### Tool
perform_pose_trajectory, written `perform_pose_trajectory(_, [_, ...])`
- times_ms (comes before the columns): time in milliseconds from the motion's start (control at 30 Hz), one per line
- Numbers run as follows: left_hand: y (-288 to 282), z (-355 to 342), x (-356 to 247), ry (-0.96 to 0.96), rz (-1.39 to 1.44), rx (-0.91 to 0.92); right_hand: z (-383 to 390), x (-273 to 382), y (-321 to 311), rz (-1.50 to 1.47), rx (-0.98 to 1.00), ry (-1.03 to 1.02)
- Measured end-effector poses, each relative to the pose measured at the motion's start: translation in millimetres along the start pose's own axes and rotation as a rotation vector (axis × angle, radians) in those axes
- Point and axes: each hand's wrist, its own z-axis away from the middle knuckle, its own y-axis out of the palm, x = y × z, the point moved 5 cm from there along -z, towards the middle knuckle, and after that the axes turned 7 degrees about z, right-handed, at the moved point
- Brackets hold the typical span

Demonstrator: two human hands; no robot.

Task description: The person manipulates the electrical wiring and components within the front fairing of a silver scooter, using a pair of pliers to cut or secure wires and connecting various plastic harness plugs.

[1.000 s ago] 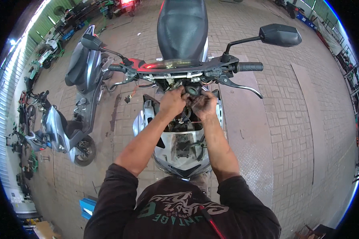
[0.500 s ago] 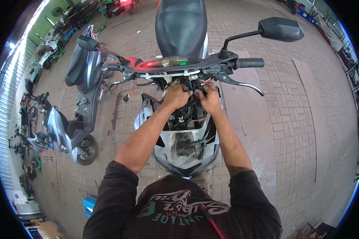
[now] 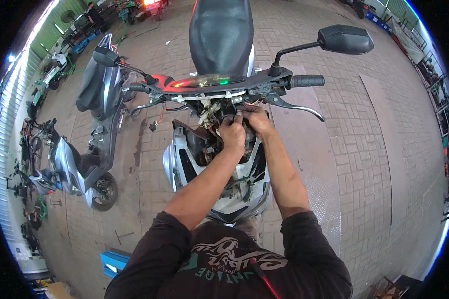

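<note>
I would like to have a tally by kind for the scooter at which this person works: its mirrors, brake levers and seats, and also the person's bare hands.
Mirrors: 2
Brake levers: 2
Seats: 1
Bare hands: 2
Total: 7

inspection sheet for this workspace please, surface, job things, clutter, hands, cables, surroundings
surface: brick-paved floor, with a textured metal plate right of the scooter
job's things: partly dismantled scooter, front interior exposed; green light on its dashboard
clutter: blue box on the floor, lower left
grips: left grip and right grip close together below the dashboard; anything held is hidden
cables: loose wires with a dark connector hang left; pale connectors exposed beneath the dashboard
surroundings: another scooter parked left; a person far off, upper left
</note>
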Motion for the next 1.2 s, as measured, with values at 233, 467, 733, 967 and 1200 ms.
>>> perform_pose_trajectory(233, [-20, -15, 9, 0.367, 0.056, 0.07, 42, 9, 42, -0.31, -0.165, -0.172])
perform_pose_trajectory(467, [-14, -3, -27, 0.619, -0.662, 0.165, 29, 24, 49, -0.306, -0.019, -0.09])
perform_pose_trajectory(733, [-12, -9, -63, 0.539, -1.047, 0.331, 21, 8, 11, -0.082, -0.253, -0.178])
perform_pose_trajectory(967, [-33, -45, -56, -0.19, -0.533, 0.399, 40, 39, 21, 0.676, -0.212, -0.103])
perform_pose_trajectory(1200, [-17, -40, -57, -0.275, -0.542, 0.311, 26, 27, 21, 0.844, -0.304, -0.287])
